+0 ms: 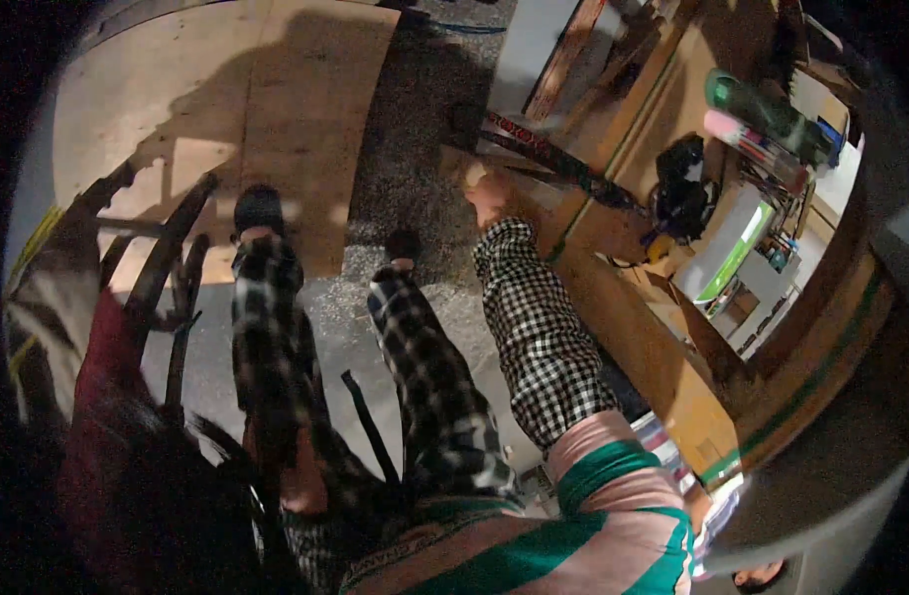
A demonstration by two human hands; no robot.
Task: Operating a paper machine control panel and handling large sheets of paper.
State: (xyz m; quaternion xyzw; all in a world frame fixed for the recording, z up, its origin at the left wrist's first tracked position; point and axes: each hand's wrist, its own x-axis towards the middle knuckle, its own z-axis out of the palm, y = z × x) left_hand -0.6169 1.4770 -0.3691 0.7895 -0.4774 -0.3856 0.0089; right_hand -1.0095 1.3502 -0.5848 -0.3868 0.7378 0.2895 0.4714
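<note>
My right arm, in a black-and-white checked sleeve cover (534, 327), stretches forward. My right hand (490, 198) is closed at the near corner of a brown board-like surface (548, 203). A small pale patch shows at its fingertips; I cannot make out what it is. Close by lies a dark strip with a red pattern (534, 142). My left hand (303, 478) hangs low beside my left thigh, dim and blurred, its fingers not readable. My legs, in dark checked trousers (424, 347), are spread below me.
A large plywood sheet (305, 109) lies on the floor at the far left. Dark chair-like legs (162, 258) and a dark red cloth (107, 367) stand at left. On the right are an open cardboard box (692, 397), a green bottle (742, 94), a black bundle (680, 178) and assorted small items.
</note>
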